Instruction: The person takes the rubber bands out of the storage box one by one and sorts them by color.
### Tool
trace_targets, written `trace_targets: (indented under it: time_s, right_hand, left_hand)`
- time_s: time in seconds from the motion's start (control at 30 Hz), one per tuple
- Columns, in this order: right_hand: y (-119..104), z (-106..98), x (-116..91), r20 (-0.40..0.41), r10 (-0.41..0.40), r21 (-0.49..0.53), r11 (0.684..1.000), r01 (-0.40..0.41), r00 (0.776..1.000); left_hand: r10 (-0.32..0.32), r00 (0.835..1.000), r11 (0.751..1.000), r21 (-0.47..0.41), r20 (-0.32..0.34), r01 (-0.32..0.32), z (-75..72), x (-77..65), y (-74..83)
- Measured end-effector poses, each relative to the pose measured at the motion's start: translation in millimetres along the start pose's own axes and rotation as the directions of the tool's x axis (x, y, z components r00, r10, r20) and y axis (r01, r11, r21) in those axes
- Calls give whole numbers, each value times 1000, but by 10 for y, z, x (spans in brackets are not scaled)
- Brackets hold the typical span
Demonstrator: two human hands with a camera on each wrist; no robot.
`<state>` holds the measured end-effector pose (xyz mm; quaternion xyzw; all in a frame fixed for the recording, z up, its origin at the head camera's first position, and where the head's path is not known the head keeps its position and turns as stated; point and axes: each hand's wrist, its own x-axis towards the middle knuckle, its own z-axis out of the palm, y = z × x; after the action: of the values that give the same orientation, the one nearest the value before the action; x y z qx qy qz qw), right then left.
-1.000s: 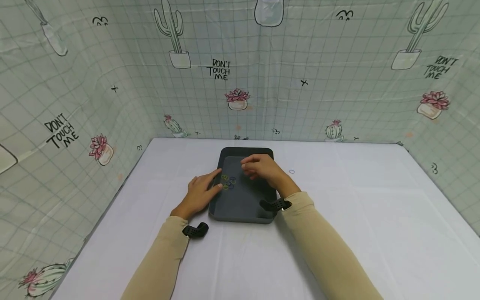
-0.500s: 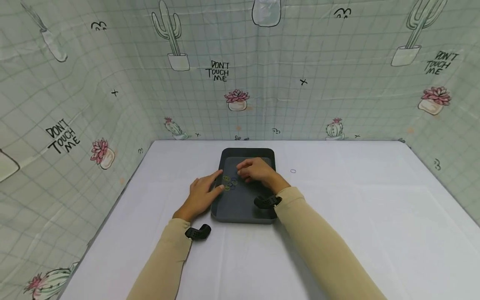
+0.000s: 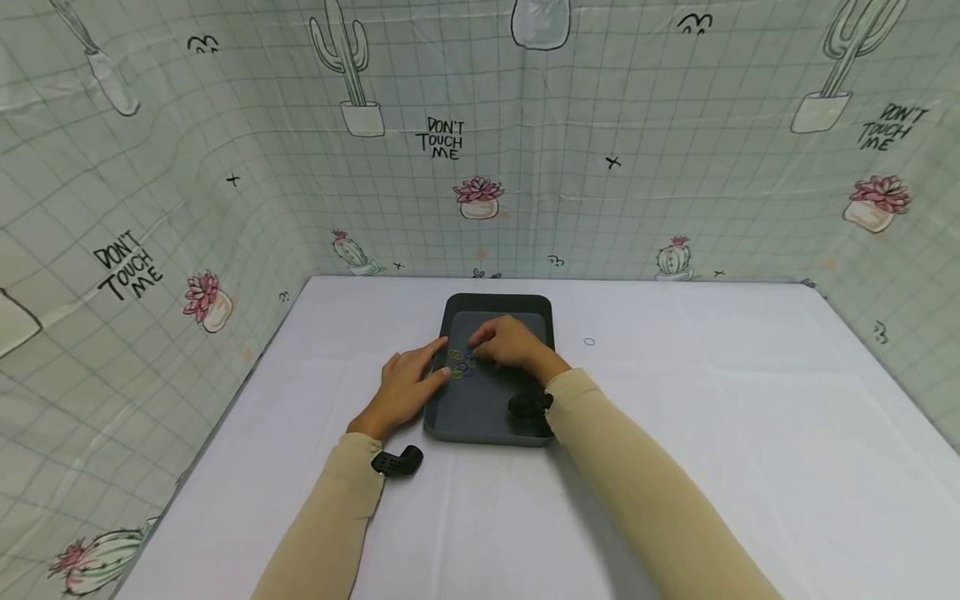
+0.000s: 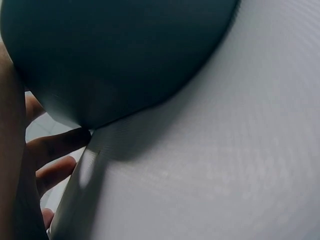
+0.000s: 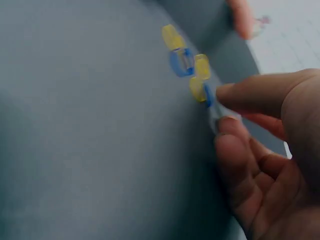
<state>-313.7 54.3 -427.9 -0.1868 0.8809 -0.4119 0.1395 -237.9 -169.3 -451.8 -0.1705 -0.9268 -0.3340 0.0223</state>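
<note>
A dark grey rectangular tray [image 3: 472,412] lies on the white table. Small yellow bands [image 5: 172,38] and blue bands [image 5: 176,64], thin loops like rubber bands, are grouped on its left side. My left hand [image 3: 402,387] rests at the tray's left edge, index finger and thumb reaching the rim. In the left wrist view its fingers [image 4: 60,145] lie beside the tray wall. My right hand [image 3: 510,342] is low over the tray by the bands. Its thumb and fingertips stand apart in the right wrist view, close to a blue band, with no band visible between them.
One thin loop [image 3: 589,342] lies on the table [image 3: 712,433] to the right of the tray. A patterned cloth [image 3: 570,125] with cactus drawings hangs behind and at the sides. Each wrist wears a black strap device [image 3: 397,461].
My right hand has moved left and lower, toward the bands. My left hand has stayed at the tray's left edge. The head view has shifted slightly.
</note>
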Motion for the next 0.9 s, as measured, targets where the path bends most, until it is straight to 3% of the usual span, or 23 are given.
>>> trace_targets:
  time_s: [0.2,0.9]
  right_hand:
    - [-25,89,19,-1,-65,-157,986,64,998]
    - [-14,62,-38,-56,-97,-184,979,85,994]
  left_hand:
    - [-4,1000,1000,-4,-4,4,-12,-48,-15]
    - [4,1000,1000,-11,0,-4,-11,-33,18]
